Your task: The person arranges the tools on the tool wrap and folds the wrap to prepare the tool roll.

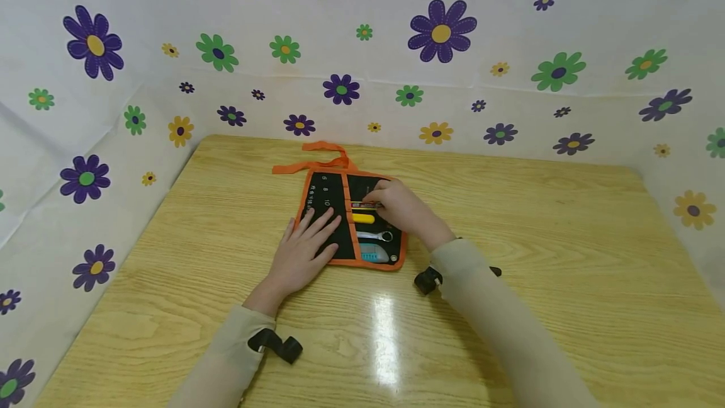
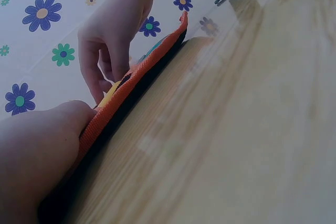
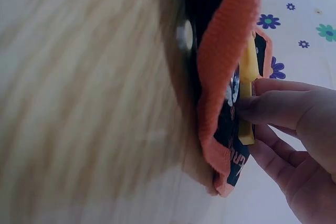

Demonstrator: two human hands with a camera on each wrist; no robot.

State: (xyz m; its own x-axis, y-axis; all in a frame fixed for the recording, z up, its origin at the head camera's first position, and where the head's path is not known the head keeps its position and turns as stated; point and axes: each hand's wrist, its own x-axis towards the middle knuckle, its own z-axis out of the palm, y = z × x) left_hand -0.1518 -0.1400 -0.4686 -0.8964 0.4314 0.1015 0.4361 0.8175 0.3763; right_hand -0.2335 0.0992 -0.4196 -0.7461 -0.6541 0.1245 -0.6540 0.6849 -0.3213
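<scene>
A black tool pouch (image 1: 334,238) with orange trim lies unrolled on the table. My left hand (image 1: 303,257) rests on its left part, fingers spread. My right hand (image 1: 403,208) pinches the end of a slim, flat bar (image 1: 362,204) with red markings and a yellow edge, set in a pocket; its exact kind is unclear. In the right wrist view, thumb and fingers are around its yellow edge (image 3: 246,132). Below it in the pouch sit a yellow-handled tool (image 1: 364,218), a silver ring wrench (image 1: 386,236) and a teal utility knife (image 1: 374,252).
Orange tie straps (image 1: 308,165) trail from the pouch's top edge across the wooden table (image 1: 510,219). A flower-print cloth (image 1: 385,74) stands behind and to the sides of the table. Black camera mounts (image 1: 427,281) sit on both wrists.
</scene>
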